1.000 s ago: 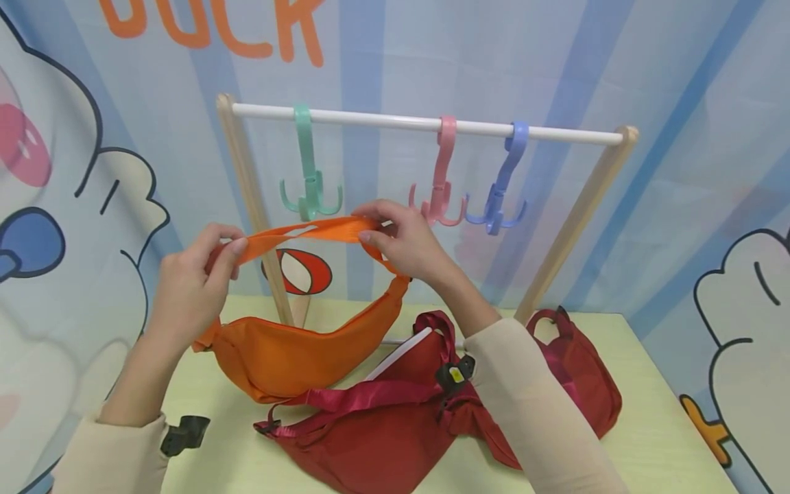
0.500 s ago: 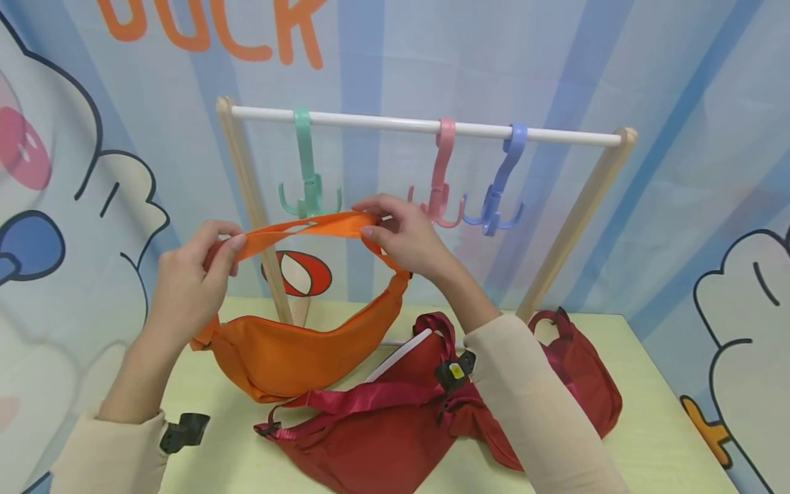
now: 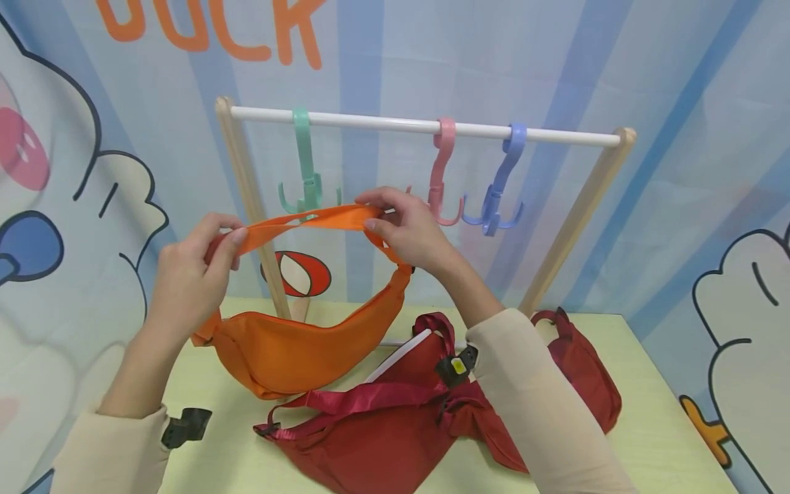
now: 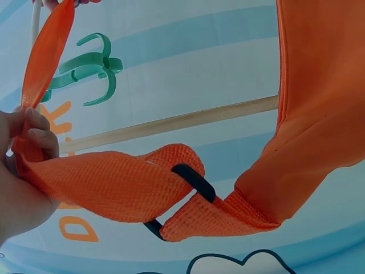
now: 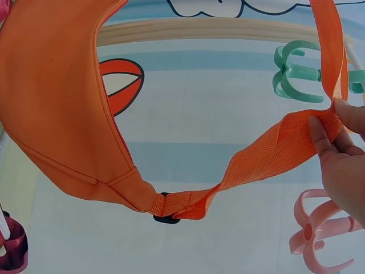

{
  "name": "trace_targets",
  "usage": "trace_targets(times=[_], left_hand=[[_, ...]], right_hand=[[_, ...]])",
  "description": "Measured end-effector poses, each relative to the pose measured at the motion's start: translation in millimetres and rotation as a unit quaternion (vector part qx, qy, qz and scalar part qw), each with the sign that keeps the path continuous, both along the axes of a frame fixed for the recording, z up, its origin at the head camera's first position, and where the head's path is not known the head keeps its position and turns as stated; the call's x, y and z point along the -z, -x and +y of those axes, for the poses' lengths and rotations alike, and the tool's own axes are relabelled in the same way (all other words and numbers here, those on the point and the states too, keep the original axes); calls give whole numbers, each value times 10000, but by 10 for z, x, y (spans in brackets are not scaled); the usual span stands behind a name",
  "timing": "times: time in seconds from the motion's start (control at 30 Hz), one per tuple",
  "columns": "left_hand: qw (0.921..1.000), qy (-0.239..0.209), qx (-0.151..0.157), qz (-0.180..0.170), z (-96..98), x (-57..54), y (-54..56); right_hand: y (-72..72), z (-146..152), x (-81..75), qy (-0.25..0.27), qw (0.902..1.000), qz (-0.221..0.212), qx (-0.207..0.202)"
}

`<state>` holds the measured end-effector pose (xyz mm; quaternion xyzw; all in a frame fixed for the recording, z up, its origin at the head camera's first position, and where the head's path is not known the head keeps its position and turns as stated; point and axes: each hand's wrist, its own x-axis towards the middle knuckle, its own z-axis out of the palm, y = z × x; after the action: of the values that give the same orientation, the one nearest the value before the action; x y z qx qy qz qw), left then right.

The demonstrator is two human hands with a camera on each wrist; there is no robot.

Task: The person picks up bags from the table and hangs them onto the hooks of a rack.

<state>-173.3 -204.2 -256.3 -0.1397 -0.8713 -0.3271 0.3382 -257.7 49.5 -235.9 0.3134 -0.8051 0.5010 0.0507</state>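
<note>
Orange capitals reading "DUCK" stand on the blue-striped backdrop at the upper left of the head view, tops cropped. At the left wrist view's lower left, a sideways "D" shows on it, part of the "K" higher up.

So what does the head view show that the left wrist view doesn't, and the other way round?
Only the head view shows the blue hook, the red bags and the table they lie on.

Only the left wrist view plainly shows the black buckle on the strap, between the left hand and the bag's near end.

Both show the orange bag, that hand pinching its strap, and the green hook.
</note>
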Motion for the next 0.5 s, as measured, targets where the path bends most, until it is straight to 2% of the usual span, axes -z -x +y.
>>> trace_targets(times=[0.3, 0.5], left_hand=[[10000, -46, -38, -33, 16, -36, 18], [9999, -55, -84, -49, 26, -54, 40]], right_hand=[[-13, -4, -65, -167, 9998, -21, 145], [-6, -14, -87, -156, 9994, 150, 279]])
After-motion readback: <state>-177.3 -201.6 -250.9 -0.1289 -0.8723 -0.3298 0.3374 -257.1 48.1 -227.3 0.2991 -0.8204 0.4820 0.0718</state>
